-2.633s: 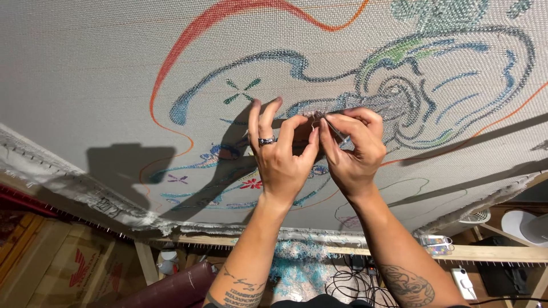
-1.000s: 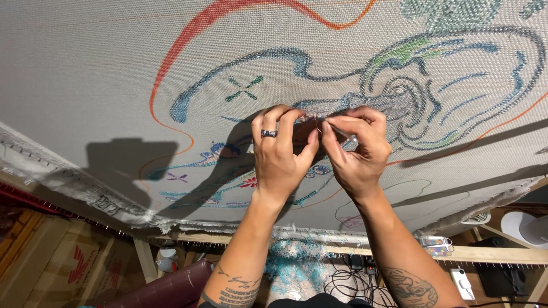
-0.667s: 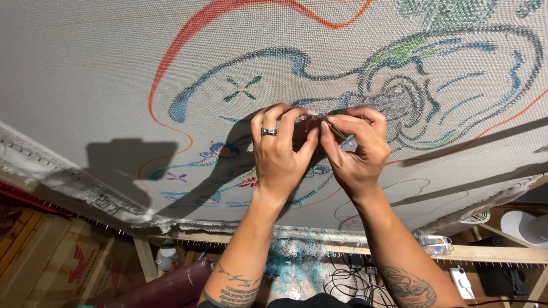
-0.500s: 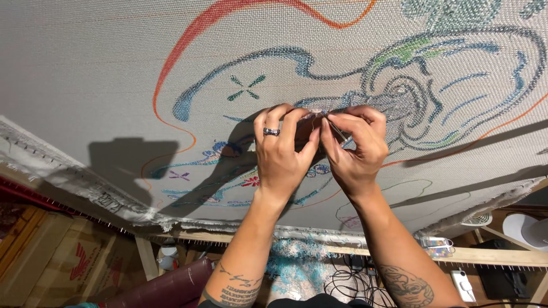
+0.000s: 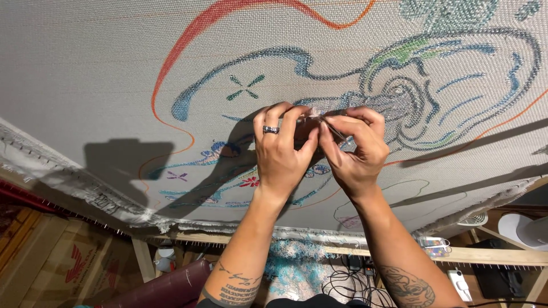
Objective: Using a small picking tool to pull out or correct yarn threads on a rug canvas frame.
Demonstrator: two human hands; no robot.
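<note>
Left hand [image 5: 281,153]: raised against the stretched backing cloth [image 5: 85,68], fingers curled in, thumb and forefinger pinched together at the top; dark ring [image 5: 270,129] on one finger.
Right hand [image 5: 355,149]: raised beside the left, knuckles nearly touching it, fingertips pinched on a thin dark tool [image 5: 333,130].
Tool: slim and needle-like, only a short length showing between the right fingers; exact kind too small to tell.
Tool long axis: slanting, upper end toward the left hand's pinch, lower end back into the right palm.
Fibre tuft [image 5: 309,112]: pale wisp at the meeting point of both pinches, just above the left thumb and just left of the tool's upper end.
Direction from hands: tuft above and between, slightly nearer the left fingertips; right hand reaching it only through the tool's tip.
Nearer hand: left in direct touch with the fibre, as far as can be told; right a tool's length away.
Cloth: drawn with blue-grey outlines [image 5: 411,97], a red-orange curve [image 5: 171,63] and a green cross mark [image 5: 244,87]; tilted overhead, lower edge tacked to a wooden frame [image 5: 491,255].
Spot on cloth: on the blue-grey outline, left of the swirled figure, right of the cross mark.
Shadow [image 5: 128,161]: dark block on the cloth, well left of both hands.
Below frame: teal yarn scraps [image 5: 291,256] and dark cables [image 5: 348,279], well apart from the hands.
</note>
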